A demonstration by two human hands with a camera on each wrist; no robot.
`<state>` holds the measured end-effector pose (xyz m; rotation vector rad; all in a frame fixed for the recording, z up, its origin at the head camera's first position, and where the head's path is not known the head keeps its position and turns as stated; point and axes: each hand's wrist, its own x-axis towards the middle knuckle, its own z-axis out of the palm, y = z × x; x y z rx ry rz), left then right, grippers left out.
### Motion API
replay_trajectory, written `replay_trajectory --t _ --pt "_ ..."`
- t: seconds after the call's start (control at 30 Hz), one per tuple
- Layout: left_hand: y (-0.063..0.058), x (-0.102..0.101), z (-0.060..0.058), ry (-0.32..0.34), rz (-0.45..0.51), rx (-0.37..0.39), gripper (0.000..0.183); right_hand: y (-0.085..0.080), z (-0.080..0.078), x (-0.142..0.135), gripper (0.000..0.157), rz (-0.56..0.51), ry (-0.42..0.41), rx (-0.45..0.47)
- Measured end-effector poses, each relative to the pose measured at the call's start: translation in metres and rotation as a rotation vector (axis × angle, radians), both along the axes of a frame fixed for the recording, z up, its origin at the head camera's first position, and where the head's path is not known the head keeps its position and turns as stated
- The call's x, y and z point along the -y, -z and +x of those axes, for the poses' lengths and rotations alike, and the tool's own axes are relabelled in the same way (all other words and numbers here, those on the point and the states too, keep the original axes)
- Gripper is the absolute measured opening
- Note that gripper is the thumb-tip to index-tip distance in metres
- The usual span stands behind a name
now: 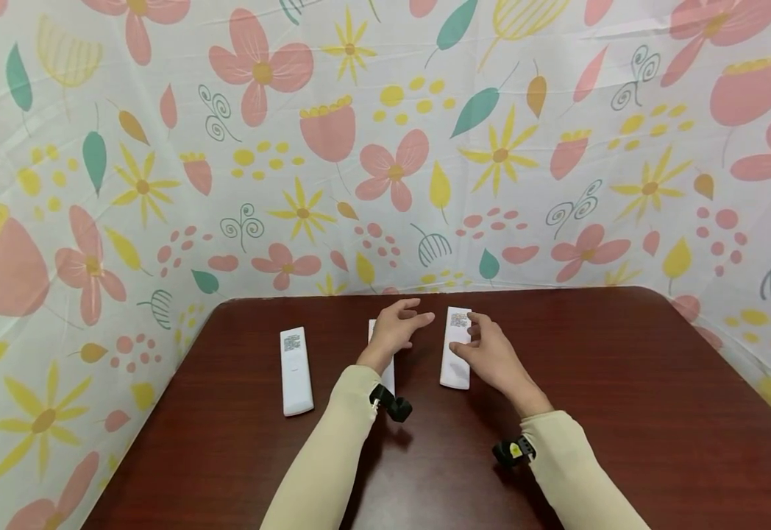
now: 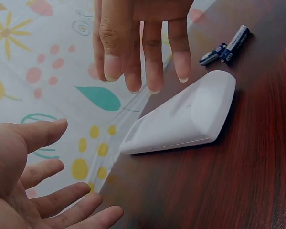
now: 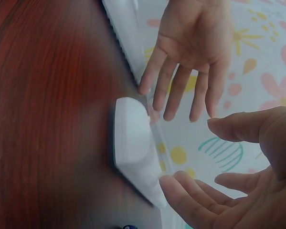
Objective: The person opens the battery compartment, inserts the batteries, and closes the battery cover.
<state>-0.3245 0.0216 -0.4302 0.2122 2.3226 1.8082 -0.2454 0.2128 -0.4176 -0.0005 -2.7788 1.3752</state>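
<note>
- On the dark red table [image 1: 624, 405], three white remotes lie apart in a row: a left remote [image 1: 296, 386], a middle remote [image 1: 389, 377] and a right remote [image 1: 455, 370].
- The left hand [image 1: 393, 333] and its forearm stand in front of the middle remote, leaving only strips of it in sight; this hand is empty, its fingers loosely extended.
- The right hand [image 1: 494, 355] is at the right remote, thumb and fingers spread apart and not gripping it; contact is hard to tell. Its fingertips hide part of that remote's long edge.
- A floral cloth [image 1: 395, 96] rises behind the table and along its sides, creased in places, with pink, yellow and green prints.
- The table looks like glossy wood with streaky grain; the remotes are slim, smooth and plastic-looking, the left and right ones each bearing a printed label.
- Cream sleeves [image 1: 322, 456] end at black wrist straps [image 1: 392, 403].
- The left wrist view shows two dark blue and white batteries [image 2: 237, 44] beyond the right remote, which the head view does not reveal.
- The right wrist view shows the right remote's rounded, sloping end.
</note>
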Motion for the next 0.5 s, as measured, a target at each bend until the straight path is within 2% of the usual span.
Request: replay_trajectory --t 0.23,0.5 --pt "0.000 -0.014 -0.001 0.064 -0.008 0.001 0.057 0.001 -0.002 -0.005 0.073 0.017 0.035 0.028" --pt "0.003 -0.029 -0.002 0.070 -0.033 0.006 0.051 0.005 -0.005 -0.009 0.075 0.054 0.048 0.075"
